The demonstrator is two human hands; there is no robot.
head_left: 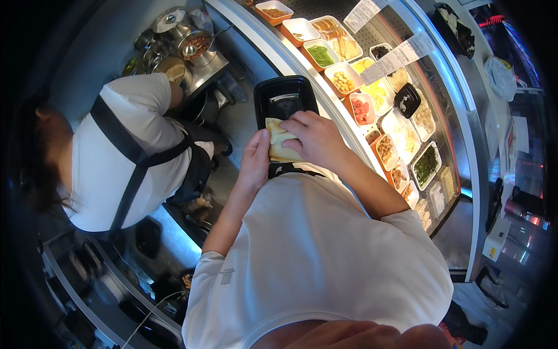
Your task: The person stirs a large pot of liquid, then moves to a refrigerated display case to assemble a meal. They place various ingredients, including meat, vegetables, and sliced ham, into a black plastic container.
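Yellow sheet (280, 145), one, in the pinch of left hand (254, 161) and right hand (318, 139), before one black tray (282, 103).

Wide fisheye up on the wearer's head, the left one of a side-by-side pair, aimed pretty steeply down their own front. The white shirt (325, 244) is super close and eats the lower middle, with the left hand (254, 163) and right hand (318, 138) farther out, just above centre. It's wide enough to catch a co-worker (104, 180) at left and the lit counter (285, 49) at right, straight edges bowing toward the rim.
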